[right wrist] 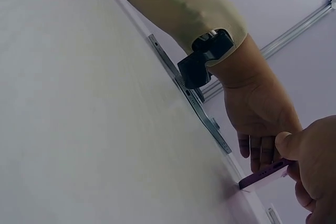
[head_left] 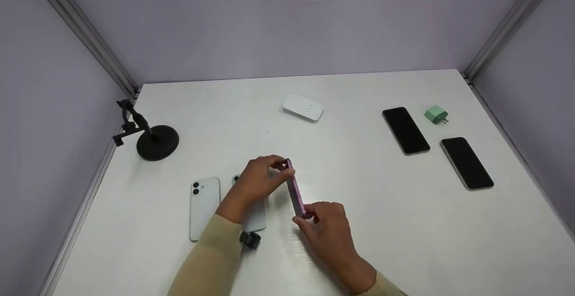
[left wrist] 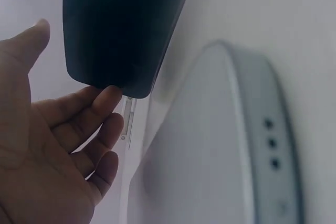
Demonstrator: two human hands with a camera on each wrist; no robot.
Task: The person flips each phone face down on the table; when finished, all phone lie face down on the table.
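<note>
Purple phone (head_left: 296, 194), tilted on edge well short of the tabletop (head_left: 382, 224)'s far edge, long axis running towards it, port end pointing away (dark face leftward). Pinched at that end by the right hand (head_left: 329, 231), touched at the other by the left hand (head_left: 259, 177)'s loosely spread fingers, presumably for balance.

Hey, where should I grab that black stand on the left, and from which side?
Likely best by the slim stem, just above its round base, coming from the right: the stem rises, giving fingers something to wrap, while the bracket juts out left.
</note>
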